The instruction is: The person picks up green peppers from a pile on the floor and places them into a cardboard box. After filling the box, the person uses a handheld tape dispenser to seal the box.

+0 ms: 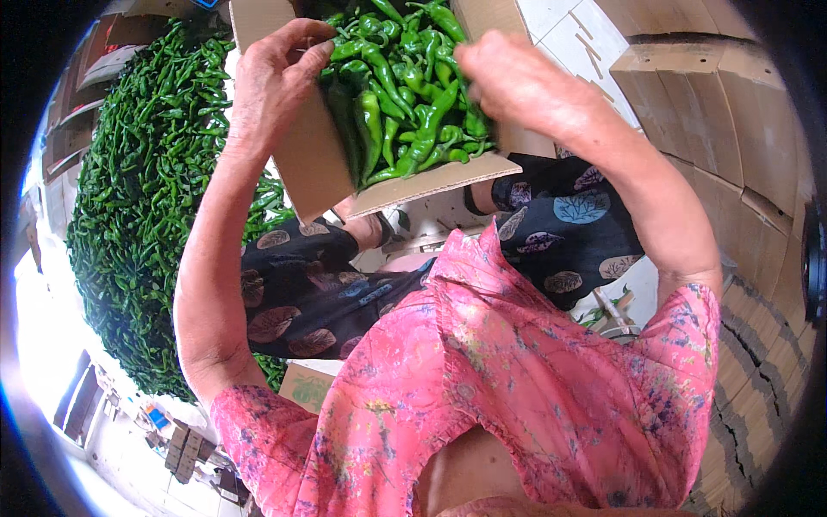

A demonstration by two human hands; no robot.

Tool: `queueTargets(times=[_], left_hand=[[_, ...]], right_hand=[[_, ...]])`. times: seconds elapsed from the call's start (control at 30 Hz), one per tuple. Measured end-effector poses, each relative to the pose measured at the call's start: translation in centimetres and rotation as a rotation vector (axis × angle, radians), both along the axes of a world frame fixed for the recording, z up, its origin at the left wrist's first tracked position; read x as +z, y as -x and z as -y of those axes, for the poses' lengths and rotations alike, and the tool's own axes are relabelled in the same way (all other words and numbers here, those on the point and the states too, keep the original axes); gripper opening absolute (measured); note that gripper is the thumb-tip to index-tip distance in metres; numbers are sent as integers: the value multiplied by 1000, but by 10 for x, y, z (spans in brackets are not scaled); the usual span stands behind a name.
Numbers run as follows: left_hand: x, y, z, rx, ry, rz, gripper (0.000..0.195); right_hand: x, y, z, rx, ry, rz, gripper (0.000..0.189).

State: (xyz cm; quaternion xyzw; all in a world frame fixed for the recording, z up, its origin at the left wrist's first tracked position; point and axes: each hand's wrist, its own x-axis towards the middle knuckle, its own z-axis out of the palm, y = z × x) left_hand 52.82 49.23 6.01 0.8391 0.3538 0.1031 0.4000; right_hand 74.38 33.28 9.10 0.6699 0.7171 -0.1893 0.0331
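An open cardboard box (pixel 316 158) full of green peppers (pixel 426 123) stands before me, its flaps folded outward. Over its left edge is my left hand (pixel 278 74), thumb and forefinger close together at the peppers near the rim; whether a pepper is between them cannot be told. My right hand (pixel 510 81), somewhat blurred, is at the box's right side with its fingers curled at the edge of the peppers. What its fingertips touch is hidden.
A large heap of green peppers (pixel 148 213) lies on the left. Stacked cardboard boxes (pixel 704 110) line the right side. Thin strips lie on the white tiled floor (pixel 581 39) beyond the box. Another printed carton (pixel 307 388) is partly visible behind my left arm.
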Motion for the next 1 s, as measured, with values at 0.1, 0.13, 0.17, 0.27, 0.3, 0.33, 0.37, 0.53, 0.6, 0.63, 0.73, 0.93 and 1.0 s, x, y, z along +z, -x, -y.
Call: queueTargets(times=[0.1, 0.13, 0.17, 0.27, 0.3, 0.33, 0.37, 0.53, 0.6, 0.63, 0.73, 0.93, 1.0], left_hand=[[-18, -7, -5, -125, -287, -22, 34], [-19, -16, -2, -161, -336, -23, 37], [-22, -26, 0, -199, -385, -24, 41], [-43, -40, -12, -405, -694, -78, 48], [-46, -41, -14, -475, -739, -86, 49], [-47, -39, -20, -477, -739, -87, 49], [-46, -33, -29, -491, -704, -21, 46], [15, -23, -29, -264, -100, 150, 36], [40, -11, -21, -101, 207, 125, 32], [44, -5, -19, -62, 318, 217, 30], [69, 15, -7, -137, 226, 25, 46], [23, 4, 44, -166, 387, -145, 38], [5, -7, 61, -202, 185, -162, 39]], right_hand=[[-25, 16, 14, -24, 30, -75, 16], [-23, 17, 14, -30, 42, -89, 16], [-19, 17, 14, -37, 53, -102, 15], [-13, 19, 8, -11, 64, -84, 15], [-12, 19, 9, -14, 65, -84, 15], [-10, 20, 8, 4, 22, -50, 15], [-8, 22, 6, 25, -22, -18, 15], [-15, 14, 10, 54, -207, -16, 22], [-21, 16, 13, 122, -166, -142, 21], [-26, 19, 15, 187, -119, -266, 20], [-35, 21, 18, 245, -88, -305, 23], [-30, 22, 18, 270, -34, -223, 25], [-28, 24, 21, 205, -34, -249, 25]])
